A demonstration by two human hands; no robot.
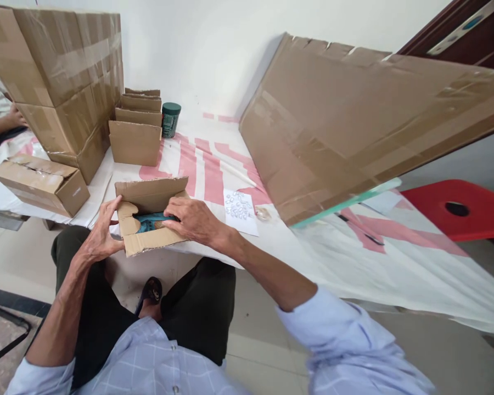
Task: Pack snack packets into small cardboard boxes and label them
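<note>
A small cardboard box (142,241) with raised flaps sits at the table's near edge, and something blue (150,221) shows inside it. My left hand (101,233) grips the box's left end, thumb at the front corner and fingers at the back corner. Over the right end, my right hand (193,219) has its fingers curled on the flap and box edge, close to the blue contents. What lies under those fingers is partly hidden.
Left stand stacked taped cartons (66,71) and a closed carton (43,184). Behind are several upright open boxes (135,142) and a green tub (171,119). Right are a marked paper sheet (241,211), a big leaning cardboard sheet (354,120) and a red stool (461,208). Another person's hand (16,116) shows far left.
</note>
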